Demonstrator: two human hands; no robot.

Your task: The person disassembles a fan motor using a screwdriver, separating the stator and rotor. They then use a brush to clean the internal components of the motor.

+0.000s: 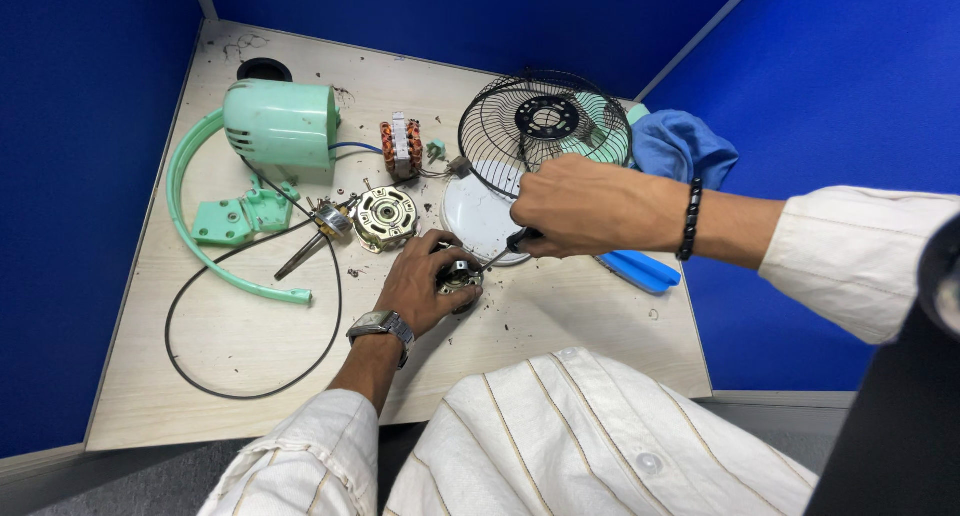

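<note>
Right now the left hand [418,288] is cupped down around a small round metal motor part [459,274], fingers closed on its sides and pinning it to the tabletop [250,336] near the front edge, just below the white disc [472,216]. The right hand [580,204] is wrapped tight around the black handle of a screwdriver [507,248], whose shaft runs from upper right down to lower left, tip aimed into the top of the part. Pressed at that slant, the tip could well skid off the screw and jab the left fingers beside it, or the part could twist loose under the thumb. Further out lie a brass-coloured motor housing [384,217], a copper-wound stator [401,147], the wire fan guard [544,126] and a mint-green casing [281,124].
</note>
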